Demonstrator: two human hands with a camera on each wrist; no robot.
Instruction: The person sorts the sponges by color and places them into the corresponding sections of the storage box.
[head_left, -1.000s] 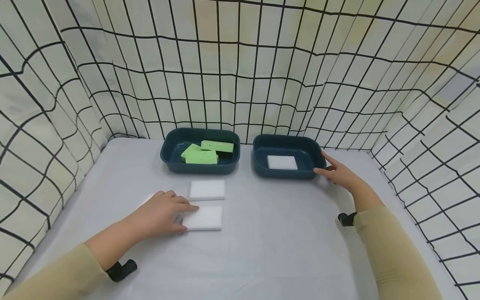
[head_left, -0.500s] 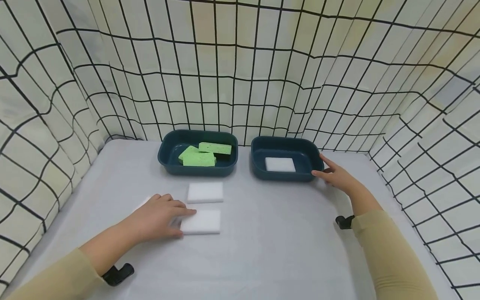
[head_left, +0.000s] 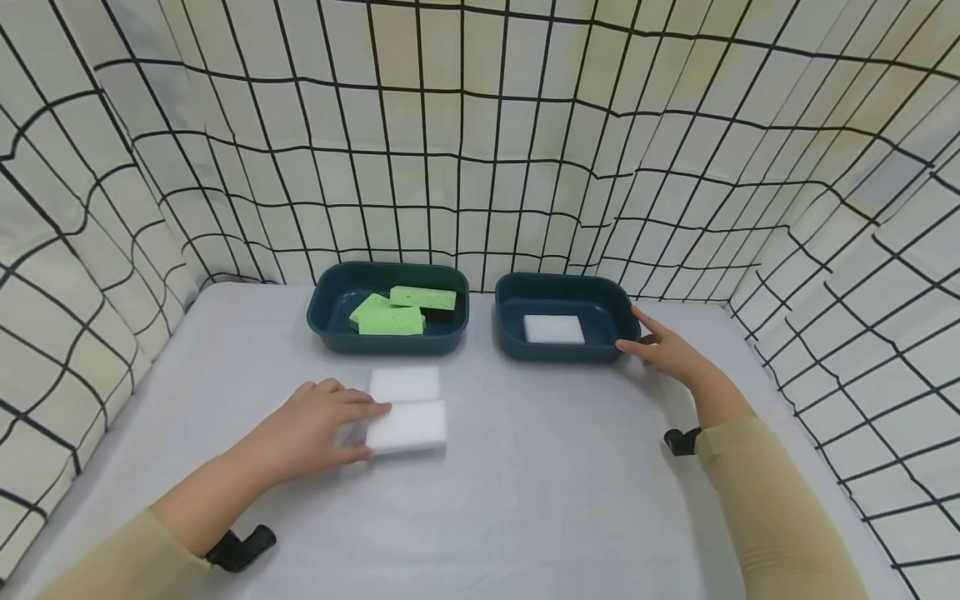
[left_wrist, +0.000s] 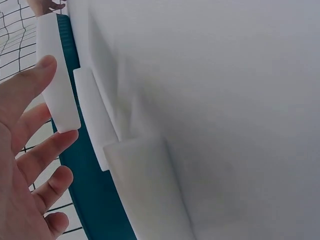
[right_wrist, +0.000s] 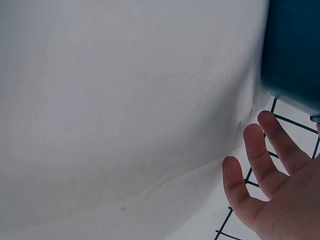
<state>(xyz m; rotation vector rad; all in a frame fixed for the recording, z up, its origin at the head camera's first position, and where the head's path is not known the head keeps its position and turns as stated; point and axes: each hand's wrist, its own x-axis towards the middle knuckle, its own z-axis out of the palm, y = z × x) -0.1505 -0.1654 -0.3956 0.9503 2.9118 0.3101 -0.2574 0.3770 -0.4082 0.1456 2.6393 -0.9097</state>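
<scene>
The left hand's fingers [head_left: 358,409] pinch the near white rectangular foam sponge [head_left: 407,427], thumb at its near edge, lifting it slightly so it overlaps a second white foam sponge [head_left: 404,383] just beyond. The right hand's fingers [head_left: 639,332] lie straight and relaxed against the right end of the right dark teal plastic tub [head_left: 564,324], which holds another white sponge [head_left: 553,328]. The left teal tub [head_left: 388,307] holds green sponges [head_left: 390,320]. All stand on a grey cloth-covered desk [head_left: 525,492], enclosed by cream curtains [head_left: 480,142] with black grid lines.
</scene>
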